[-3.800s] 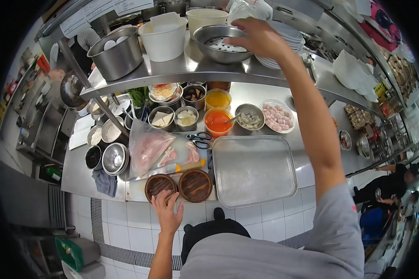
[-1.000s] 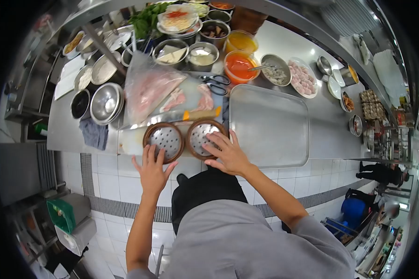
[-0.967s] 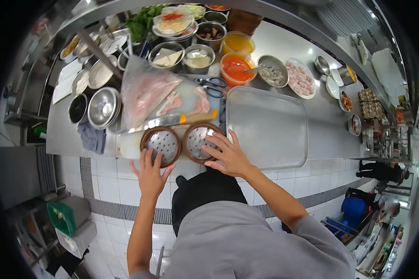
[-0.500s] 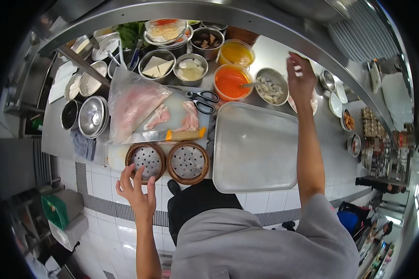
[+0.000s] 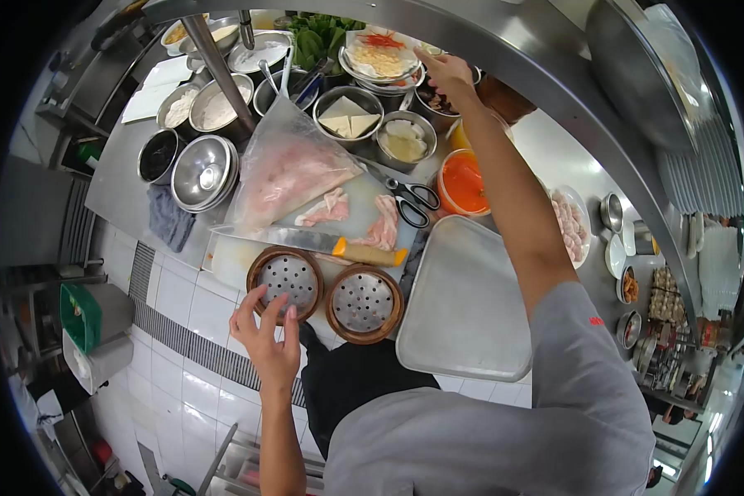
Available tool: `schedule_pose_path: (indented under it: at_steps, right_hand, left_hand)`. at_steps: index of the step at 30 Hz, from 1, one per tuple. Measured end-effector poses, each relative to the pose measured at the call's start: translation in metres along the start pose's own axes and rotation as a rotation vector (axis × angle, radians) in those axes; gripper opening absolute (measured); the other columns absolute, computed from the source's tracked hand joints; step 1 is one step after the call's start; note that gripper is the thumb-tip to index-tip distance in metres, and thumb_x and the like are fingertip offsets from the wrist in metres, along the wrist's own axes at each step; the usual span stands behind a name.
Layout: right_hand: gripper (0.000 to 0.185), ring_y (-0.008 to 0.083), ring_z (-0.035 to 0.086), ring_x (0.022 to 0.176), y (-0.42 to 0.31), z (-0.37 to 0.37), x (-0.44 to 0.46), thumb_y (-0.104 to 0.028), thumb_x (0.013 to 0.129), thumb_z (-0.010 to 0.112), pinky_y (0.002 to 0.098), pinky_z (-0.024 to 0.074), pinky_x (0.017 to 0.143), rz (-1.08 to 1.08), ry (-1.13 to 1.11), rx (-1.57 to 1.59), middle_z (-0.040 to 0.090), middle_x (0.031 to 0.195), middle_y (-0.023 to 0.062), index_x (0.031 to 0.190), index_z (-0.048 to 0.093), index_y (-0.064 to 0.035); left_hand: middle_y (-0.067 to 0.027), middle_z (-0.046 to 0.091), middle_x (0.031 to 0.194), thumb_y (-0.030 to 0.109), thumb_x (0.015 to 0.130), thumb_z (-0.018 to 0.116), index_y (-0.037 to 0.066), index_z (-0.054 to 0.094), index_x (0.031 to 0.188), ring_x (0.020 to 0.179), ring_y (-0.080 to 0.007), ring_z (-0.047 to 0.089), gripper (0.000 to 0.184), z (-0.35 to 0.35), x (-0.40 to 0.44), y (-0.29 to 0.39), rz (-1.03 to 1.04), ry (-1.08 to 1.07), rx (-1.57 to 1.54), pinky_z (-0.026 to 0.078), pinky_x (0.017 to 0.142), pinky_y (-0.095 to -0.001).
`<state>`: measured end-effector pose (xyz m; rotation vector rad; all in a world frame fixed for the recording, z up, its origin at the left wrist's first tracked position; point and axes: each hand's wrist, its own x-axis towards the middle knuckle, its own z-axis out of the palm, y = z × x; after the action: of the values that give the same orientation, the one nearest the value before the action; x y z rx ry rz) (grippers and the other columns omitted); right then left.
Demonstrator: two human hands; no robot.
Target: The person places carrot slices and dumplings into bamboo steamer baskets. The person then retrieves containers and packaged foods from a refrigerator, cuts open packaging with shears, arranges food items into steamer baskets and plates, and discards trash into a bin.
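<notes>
My left hand [image 5: 269,345] is at the near rim of the left bamboo steamer [image 5: 285,285], fingers spread and apart. Whether the fingertips touch the rim I cannot tell. Beside it stands a second bamboo steamer [image 5: 364,302]; both have perforated metal bottoms and hold nothing. My right hand [image 5: 450,74] is stretched to the back of the counter, fingers extended, above the bowl of dark mushroom-like pieces [image 5: 436,101]. Just left of its fingertips is a plate of shredded pale and red toppings [image 5: 382,58]. No object shows in the right hand.
A knife [image 5: 306,238], scissors [image 5: 411,198], meat slices [image 5: 326,208] and a plastic bag of meat [image 5: 293,174] lie on the board. A metal tray [image 5: 469,302] sits to the right. An overhead metal shelf [image 5: 504,58] runs above the back bowls.
My right hand has swung left, from above the right side of the counter to the back bowls. The left hand stays by the left steamer. The view has turned and shifted.
</notes>
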<state>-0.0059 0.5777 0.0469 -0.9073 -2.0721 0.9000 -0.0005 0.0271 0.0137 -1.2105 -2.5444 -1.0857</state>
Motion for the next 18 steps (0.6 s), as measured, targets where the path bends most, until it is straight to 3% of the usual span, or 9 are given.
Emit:
schedule_pose_path:
  at_steps: [2,7,11,13,18]
  right_hand:
    - [0.043,0.0173,0.071,0.079,-0.059,0.009,-0.014,-0.035,0.086,0.073,0.0297,0.0593,0.064,0.402,-0.045,-0.093,0.072,0.097,0.0086,0.109,0.07,0.0014]
    - [0.042,0.0198,0.071,0.073,-0.027,0.024,0.013,-0.029,0.084,0.073,0.031,0.0615,0.065,0.343,0.134,0.212,0.07,0.101,0.0103,0.111,0.067,0.0029]
    - [0.041,0.0202,0.071,0.074,-0.02,-0.017,0.013,-0.028,0.085,0.072,0.0313,0.0616,0.065,0.197,0.135,0.52,0.07,0.102,0.0104,0.112,0.067,0.0025]
    - [0.041,0.0203,0.071,0.075,-0.018,-0.042,0.014,-0.028,0.085,0.072,0.0315,0.0616,0.066,0.13,0.102,0.645,0.07,0.102,0.0105,0.112,0.066,0.0023]
    - [0.04,0.0208,0.071,0.076,-0.016,-0.083,0.013,-0.028,0.086,0.071,0.0319,0.0617,0.066,0.036,0.044,0.774,0.07,0.102,0.0106,0.112,0.066,0.0019]
  left_hand:
    - [-0.013,0.058,0.128,0.011,0.088,0.069,0.007,0.071,0.108,0.122,-0.0305,0.05,0.021,0.007,0.016,0.004,0.032,0.018,-0.057,0.034,0.102,-0.0436]
    - [-0.0128,0.06,0.124,0.008,0.087,0.069,0.006,0.071,0.105,0.117,-0.0298,0.054,0.019,0.025,0.081,0.02,0.172,0.047,-0.116,0.038,0.1,-0.0417]
    - [-0.0136,0.065,0.106,0.007,0.086,0.07,0.003,0.07,0.1,0.097,-0.0298,0.063,0.015,0.066,0.155,0.024,0.295,0.09,-0.345,0.047,0.086,-0.0356]
    - [-0.0112,0.067,0.098,0.01,0.085,0.071,0.005,0.069,0.098,0.088,-0.0284,0.065,0.014,0.092,0.201,0.031,0.339,0.075,-0.455,0.05,0.077,-0.0372]
    - [-0.0135,0.068,0.098,0.016,0.087,0.07,0.006,0.072,0.103,0.085,-0.0283,0.068,0.019,0.172,0.329,0.048,0.379,-0.057,-0.416,0.053,0.079,-0.0389]
